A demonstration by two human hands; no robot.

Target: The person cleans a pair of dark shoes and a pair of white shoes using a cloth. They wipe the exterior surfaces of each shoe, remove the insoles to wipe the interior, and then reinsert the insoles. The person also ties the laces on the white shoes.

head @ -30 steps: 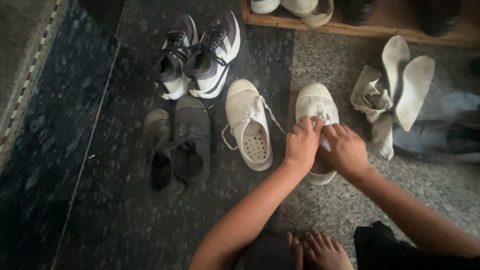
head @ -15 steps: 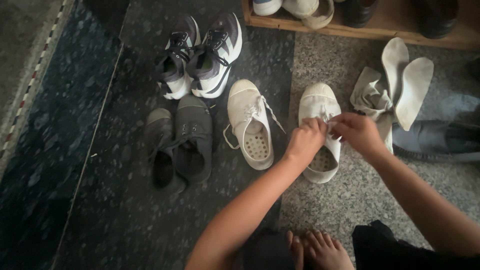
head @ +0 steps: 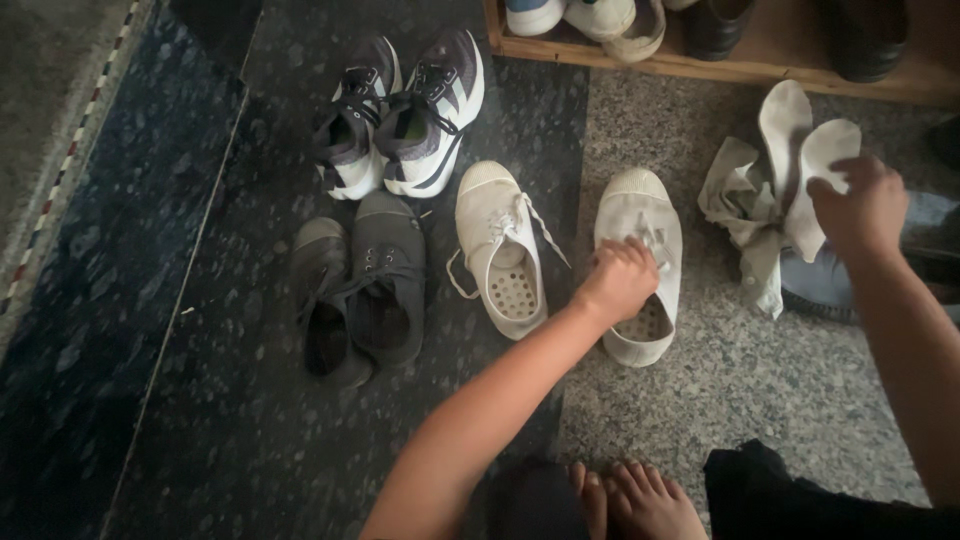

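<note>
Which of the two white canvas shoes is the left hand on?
The right-hand white canvas shoe, on the speckled grey floor; the left hand grips its laces. The other lies untouched.

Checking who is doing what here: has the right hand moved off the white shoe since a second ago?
Yes. The right hand has left the white shoe and gone rightward to the white insoles; the left hand stays.

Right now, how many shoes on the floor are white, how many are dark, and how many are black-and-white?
White canvas shoes: 2, one lying free, one under the left hand.
Dark grey shoes: 2.
Black-and-white sneakers: 2.
Total: 6 shoes on the floor; those on the wooden shelf are not counted.
</note>
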